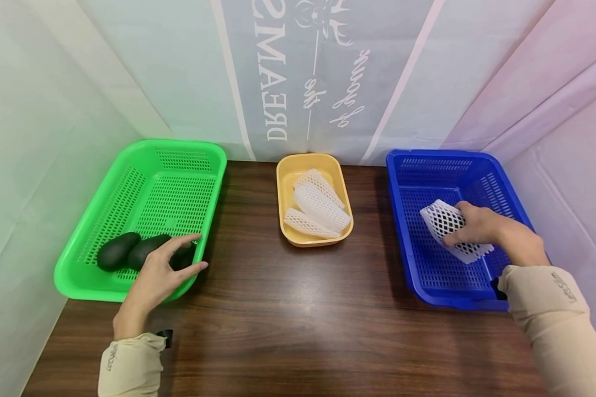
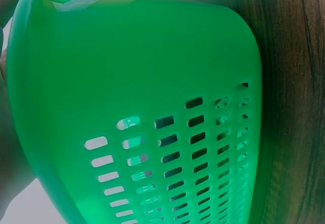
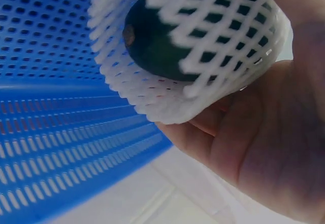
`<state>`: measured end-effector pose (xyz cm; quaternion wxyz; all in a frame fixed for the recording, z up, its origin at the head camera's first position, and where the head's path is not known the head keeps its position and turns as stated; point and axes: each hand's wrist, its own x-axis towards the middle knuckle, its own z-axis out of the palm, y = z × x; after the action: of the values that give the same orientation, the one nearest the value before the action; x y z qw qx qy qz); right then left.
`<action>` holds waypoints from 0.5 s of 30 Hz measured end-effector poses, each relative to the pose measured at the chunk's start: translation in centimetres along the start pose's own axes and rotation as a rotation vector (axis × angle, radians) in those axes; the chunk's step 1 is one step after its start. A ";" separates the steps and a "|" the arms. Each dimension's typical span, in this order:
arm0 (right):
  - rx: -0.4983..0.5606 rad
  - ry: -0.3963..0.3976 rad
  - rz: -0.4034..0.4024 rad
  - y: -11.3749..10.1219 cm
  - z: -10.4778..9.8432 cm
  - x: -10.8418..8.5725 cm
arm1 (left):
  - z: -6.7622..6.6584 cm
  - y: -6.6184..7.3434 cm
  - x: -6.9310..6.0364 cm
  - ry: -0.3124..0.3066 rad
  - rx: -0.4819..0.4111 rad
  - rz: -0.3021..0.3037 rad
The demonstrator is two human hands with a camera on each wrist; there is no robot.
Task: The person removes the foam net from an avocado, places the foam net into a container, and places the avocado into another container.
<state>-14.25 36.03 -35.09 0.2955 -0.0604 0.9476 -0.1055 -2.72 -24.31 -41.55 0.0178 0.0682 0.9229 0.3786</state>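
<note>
Inside the blue basket (image 1: 412, 259), my right hand (image 1: 482, 225) grips an avocado (image 3: 157, 46) wrapped in a white foam net sleeve (image 1: 444, 220). The dark fruit's stem end shows through the sleeve's mouth in the right wrist view. My left hand (image 1: 160, 273) is at the front right corner of the green basket (image 1: 64, 270), thumb and forefinger spread apart near the rim. Dark avocados (image 1: 118, 252) lie beside and partly under that hand. The left wrist view shows mostly the basket's outer wall (image 2: 127, 61); whether the fingers touch anything is hidden.
A small yellow tray (image 1: 289, 231) stands between the baskets, holding several white foam net sleeves (image 1: 320, 207). The baskets and tray stand on a dark wooden table (image 1: 298, 320). A printed cloth (image 1: 308, 71) hangs behind them, with pale sheets at both sides.
</note>
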 end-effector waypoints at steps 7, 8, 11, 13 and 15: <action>0.004 0.040 -0.004 -2.0 -0.6 -0.8 | 0.0 0.0 0.0 0.007 -0.002 0.003; 0.001 0.046 -0.007 -2.4 -0.7 -0.9 | 0.0 0.0 0.0 0.009 -0.002 0.005; -0.012 0.078 -0.020 -3.5 -0.9 -1.2 | 0.1 0.1 0.0 0.013 -0.003 0.011; -0.021 0.101 -0.030 -4.1 -0.9 -1.4 | 0.1 0.1 0.0 0.013 -0.005 0.013; -0.028 0.126 -0.046 -4.7 -0.9 -1.6 | 0.1 0.1 0.0 0.014 -0.005 0.016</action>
<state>-13.25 31.85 -32.41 0.2318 -0.0797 0.9640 -0.1026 -2.68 -24.14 -41.56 0.0086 0.0731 0.9214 0.3816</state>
